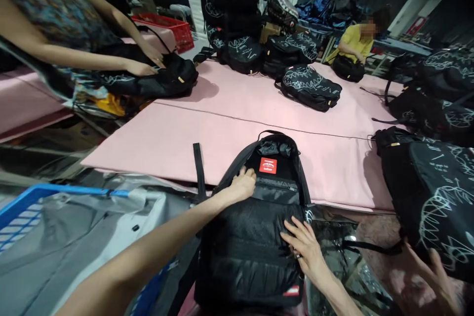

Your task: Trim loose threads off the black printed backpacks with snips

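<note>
A black backpack (255,237) stands unzipped before me, its upper end leaning on the pink table edge. Inside its opening are a red label (267,165) and a zipped inner pocket (276,185). My left hand (244,185) reaches into the opening, fingers curled together on the black fabric near the left rim. Spread across the right side of the backpack, my right hand (301,244) lies with its fingers apart, a ring on one of them. A loose black strap (199,170) sticks up at the left.
The pink table (222,133) bears several black backpacks, one in the middle (309,86). At right, a co-worker's hand (431,269) is by a patterned backpack (440,197). Another person's hands (142,66) work on a bag at upper left. A blue crate (74,188) stands left.
</note>
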The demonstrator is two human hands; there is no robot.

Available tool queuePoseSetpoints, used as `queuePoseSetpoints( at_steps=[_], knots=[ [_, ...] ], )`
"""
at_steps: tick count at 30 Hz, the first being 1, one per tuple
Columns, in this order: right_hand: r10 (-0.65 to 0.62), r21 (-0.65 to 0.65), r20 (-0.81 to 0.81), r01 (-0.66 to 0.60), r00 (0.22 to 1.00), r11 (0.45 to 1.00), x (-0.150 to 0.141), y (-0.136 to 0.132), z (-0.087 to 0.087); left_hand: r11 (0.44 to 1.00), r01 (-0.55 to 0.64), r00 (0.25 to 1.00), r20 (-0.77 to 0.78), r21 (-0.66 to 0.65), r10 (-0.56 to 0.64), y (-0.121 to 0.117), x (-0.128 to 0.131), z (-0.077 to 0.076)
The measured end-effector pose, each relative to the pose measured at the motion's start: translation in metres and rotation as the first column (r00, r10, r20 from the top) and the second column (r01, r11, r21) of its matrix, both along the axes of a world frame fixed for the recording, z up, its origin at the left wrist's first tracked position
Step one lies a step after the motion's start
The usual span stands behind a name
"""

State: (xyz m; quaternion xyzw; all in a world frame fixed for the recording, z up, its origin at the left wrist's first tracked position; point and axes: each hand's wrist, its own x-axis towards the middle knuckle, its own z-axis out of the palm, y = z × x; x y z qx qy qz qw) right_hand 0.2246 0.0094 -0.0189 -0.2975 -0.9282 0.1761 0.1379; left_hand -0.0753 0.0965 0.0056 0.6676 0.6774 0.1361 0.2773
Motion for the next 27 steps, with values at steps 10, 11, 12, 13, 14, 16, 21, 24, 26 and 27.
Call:
queuePoseSetpoints(
  at_steps=[10,11,12,13,14,16,21,24,26,27],
  knots=[
    [0.109,-0.179,0.062,-0.096,0.992,0.979,0.004,0.020,0.000,0.915,-0.373,0.927,0.113,0.152,0.359,0.001,-0.078,-0.012],
    [0.115,-0.226,0.065,-0.098,0.991,0.969,0.003,0.030,0.008,0.915,-0.362,0.931,0.118,0.178,0.345,-0.005,-0.072,-0.016],
    [0.115,-0.274,0.065,-0.093,0.991,0.957,0.000,0.043,0.018,0.918,-0.337,0.941,0.114,0.211,0.319,-0.011,-0.065,-0.020],
    [0.107,-0.314,0.059,-0.083,0.993,0.946,-0.008,0.057,0.028,0.920,-0.305,0.952,0.100,0.248,0.288,-0.018,-0.058,-0.025],
    [0.091,-0.339,0.042,-0.071,0.995,0.938,-0.020,0.074,0.038,0.919,-0.271,0.962,0.077,0.285,0.260,-0.024,-0.051,-0.029],
    [0.058,-0.329,-0.019,-0.061,0.998,0.942,-0.058,0.107,0.053,0.913,-0.227,0.972,0.019,0.340,0.234,-0.034,-0.041,-0.034],
    [0.038,-0.119,0.306,-0.002,0.951,0.993,-0.167,0.149,0.048,0.926,-0.212,0.958,-0.122,0.311,0.260,-0.044,-0.040,-0.030],
    [0.025,-0.092,0.385,0.011,0.923,0.996,-0.173,0.136,0.035,0.950,-0.221,0.920,-0.278,0.220,0.278,-0.050,-0.046,-0.026],
    [0.010,-0.085,0.426,0.029,0.905,0.996,-0.152,0.126,0.029,0.955,-0.233,0.900,-0.331,0.184,0.284,-0.053,-0.049,-0.026],
    [-0.013,-0.079,0.451,0.054,0.893,0.995,-0.139,0.122,0.027,0.958,-0.229,0.900,-0.336,0.176,0.277,-0.053,-0.049,-0.026]
  ],
)
